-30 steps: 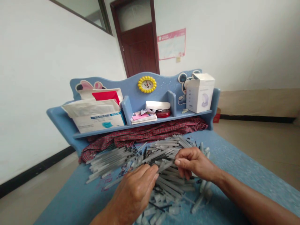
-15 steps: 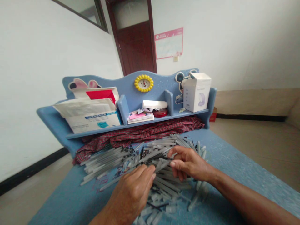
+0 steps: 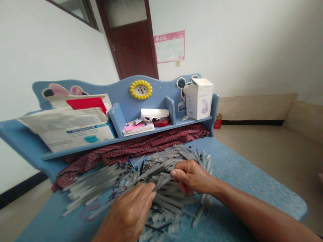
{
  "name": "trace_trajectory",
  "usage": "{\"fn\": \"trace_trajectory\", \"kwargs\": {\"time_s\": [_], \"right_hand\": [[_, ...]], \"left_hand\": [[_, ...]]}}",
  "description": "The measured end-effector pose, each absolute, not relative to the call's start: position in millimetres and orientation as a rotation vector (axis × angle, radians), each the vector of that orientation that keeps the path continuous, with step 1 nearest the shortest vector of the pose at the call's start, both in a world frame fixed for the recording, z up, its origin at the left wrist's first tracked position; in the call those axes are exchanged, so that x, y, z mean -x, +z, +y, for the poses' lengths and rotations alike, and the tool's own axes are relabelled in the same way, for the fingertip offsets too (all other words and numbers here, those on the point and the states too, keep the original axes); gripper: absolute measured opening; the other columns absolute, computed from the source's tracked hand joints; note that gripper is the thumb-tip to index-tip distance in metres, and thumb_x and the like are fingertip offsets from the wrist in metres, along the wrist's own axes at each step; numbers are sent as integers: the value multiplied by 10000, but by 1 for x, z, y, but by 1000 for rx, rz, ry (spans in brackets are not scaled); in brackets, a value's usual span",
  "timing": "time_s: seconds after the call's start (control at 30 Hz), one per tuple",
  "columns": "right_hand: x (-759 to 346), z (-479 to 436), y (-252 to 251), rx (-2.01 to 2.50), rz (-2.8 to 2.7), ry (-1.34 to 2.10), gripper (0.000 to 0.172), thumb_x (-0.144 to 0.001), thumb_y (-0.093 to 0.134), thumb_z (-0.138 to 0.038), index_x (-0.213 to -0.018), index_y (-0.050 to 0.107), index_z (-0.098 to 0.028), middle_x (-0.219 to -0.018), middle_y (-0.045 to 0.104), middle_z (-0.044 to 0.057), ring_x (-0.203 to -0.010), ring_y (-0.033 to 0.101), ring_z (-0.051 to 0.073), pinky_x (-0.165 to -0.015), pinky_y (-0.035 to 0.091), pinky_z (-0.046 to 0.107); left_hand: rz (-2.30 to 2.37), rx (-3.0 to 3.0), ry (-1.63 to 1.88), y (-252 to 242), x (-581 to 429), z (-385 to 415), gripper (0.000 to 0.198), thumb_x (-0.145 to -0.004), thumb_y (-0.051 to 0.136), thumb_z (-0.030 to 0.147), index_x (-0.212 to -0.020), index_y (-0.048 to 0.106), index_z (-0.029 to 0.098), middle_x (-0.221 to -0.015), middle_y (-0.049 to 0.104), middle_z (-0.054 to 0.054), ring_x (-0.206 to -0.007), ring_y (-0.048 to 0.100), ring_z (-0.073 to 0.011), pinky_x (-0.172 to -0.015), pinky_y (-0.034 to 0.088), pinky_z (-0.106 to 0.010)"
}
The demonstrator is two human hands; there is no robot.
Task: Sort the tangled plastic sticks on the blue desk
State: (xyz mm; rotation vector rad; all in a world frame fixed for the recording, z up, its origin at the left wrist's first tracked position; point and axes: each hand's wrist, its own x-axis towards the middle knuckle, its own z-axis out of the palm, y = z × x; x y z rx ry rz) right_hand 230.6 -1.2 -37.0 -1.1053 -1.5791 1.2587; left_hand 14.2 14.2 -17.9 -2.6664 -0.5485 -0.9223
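Between my two hands runs a translucent pen barrel (image 3: pixel 163 182), slanting up to the right above a heap of similar parts. My left hand (image 3: pixel 128 212) is closed around its lower end, seen from the back, with most fingertips hidden. At the upper end, the thumb and index finger of my right hand (image 3: pixel 193 175) are pinched together; whether a smaller part sits between them I cannot make out. Under and around the hands lie loose pen barrels (image 3: pixel 169 201), short clear caps (image 3: pixel 173 228) and thin black pieces (image 3: pixel 153 229). More barrels with dark ends (image 3: pixel 94 183) lie in rows at the left.
The blue table (image 3: pixel 234 168) has a raised shelf at its back. On it stand a mask box (image 3: pixel 80 134), papers (image 3: pixel 138 128), a round red tin (image 3: pixel 161 122) and a white carton (image 3: pixel 200 99). A red checked cloth (image 3: pixel 141 144) lies bunched below the shelf.
My right index finger, raised off the thumb before, has come down against it near the barrel's end. The whole view has shifted, so the scene sits further left.
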Motion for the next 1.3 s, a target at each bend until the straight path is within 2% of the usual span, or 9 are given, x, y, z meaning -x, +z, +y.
{"fn": "trace_trajectory", "kwargs": {"time_s": [0.17,0.3,0.43,0.57,0.7,0.9,1.03,1.17,1.3], "right_hand": [[-232,0,-36,1037,-1552,1363,404,-729,579,-525,-900,458,-180,-492,557,-69,-331,475,66,-317,320,139],[-231,0,-37,1135,-1591,1275,440,-784,447,-587,-660,445,-166,-397,496,-63,-279,410,44,-277,244,128],[-233,-1,-36,1039,-1561,1345,400,-749,535,-550,-706,458,-160,-465,551,-49,-322,463,52,-309,302,132],[-237,-2,-35,960,-1544,1464,384,-710,611,-501,-775,466,-151,-548,604,-15,-404,548,81,-361,364,151],[-240,-1,-35,931,-1532,1490,328,-694,651,-401,-787,457,-153,-584,623,-4,-450,585,100,-392,390,162],[-260,13,-35,1267,-1529,1035,107,-747,518,-252,-793,485,-160,-535,588,-31,-351,483,71,-354,333,165],[-282,26,-41,1730,-1685,588,106,-728,491,-200,-728,585,-151,-462,554,-21,-378,477,81,-413,330,189],[-291,33,-50,1834,-1732,475,99,-667,550,-185,-611,629,-163,-459,551,2,-450,499,109,-469,320,218],[-288,34,-52,1837,-1774,449,114,-673,589,-257,-646,657,-169,-516,578,12,-497,510,118,-485,317,220]], "left_hand": [[-548,2676,-929,-18,-15,15,204,-890,362,189,-941,558,163,-788,678,-37,-713,651,-133,-669,511,-200],[-560,2715,-944,-20,-14,16,187,-877,395,195,-946,566,165,-802,680,-37,-723,651,-132,-684,509,-196],[-661,2849,-949,-19,-16,14,189,-871,405,215,-937,579,182,-815,681,-28,-736,649,-126,-682,498,-181],[-1094,3169,-692,-13,-15,9,242,-877,382,302,-789,585,201,-650,635,22,-594,608,-102,-558,459,-163],[-1619,3423,-366,-9,-12,9,369,-885,318,372,-665,538,173,-514,546,39,-394,458,-63,-405,349,-154],[-1759,3465,-559,-9,-11,13,342,-858,341,387,-683,523,157,-548,535,33,-392,412,-56,-405,326,-164],[-1762,3441,-590,-14,-11,15,354,-859,344,389,-639,502,161,-532,521,32,-405,413,-60,-410,334,-165],[-1737,3436,-607,-15,-12,17,337,-859,353,380,-670,524,160,-557,549,34,-408,422,-55,-427,358,-162],[-1706,3439,-616,-13,-12,15,321,-850,373,379,-730,572,158,-579,577,33,-412,437,-55,-419,357,-161]]}}
